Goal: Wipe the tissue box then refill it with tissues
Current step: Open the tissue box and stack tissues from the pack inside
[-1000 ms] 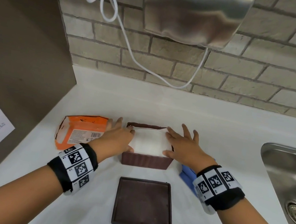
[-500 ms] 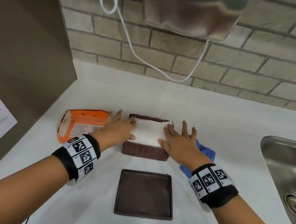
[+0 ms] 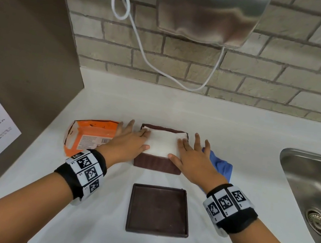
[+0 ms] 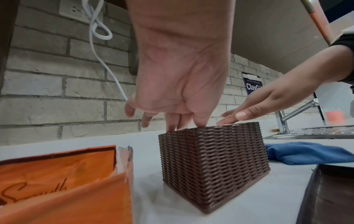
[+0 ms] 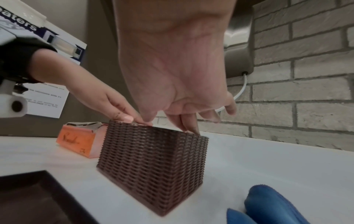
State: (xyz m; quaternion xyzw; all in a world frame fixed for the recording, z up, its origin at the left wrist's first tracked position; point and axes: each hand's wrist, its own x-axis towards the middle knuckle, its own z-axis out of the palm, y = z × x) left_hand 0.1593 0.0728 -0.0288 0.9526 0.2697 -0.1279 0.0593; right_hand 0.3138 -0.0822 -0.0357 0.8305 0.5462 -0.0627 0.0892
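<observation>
So the white tissues [image 3: 162, 144] are pressed down flat by the left hand [image 3: 128, 145] and right hand [image 3: 193, 160], fingers straight, inside the woven brown tissue box [image 3: 157, 164] sat on the counter [image 3: 237, 133], lid [image 3: 159, 210] laid just in front.

A ribbed, woven-look brown tissue box [image 4: 212, 165] holds soft white tissues [image 3: 162, 144]; hand dryer [image 3: 210, 11] is brushed metal.

Brick wall [image 3: 287, 82], steel hand dryer [image 3: 210, 11], white countertop [image 3: 237, 133], sink [image 3: 313, 187] at right.
</observation>
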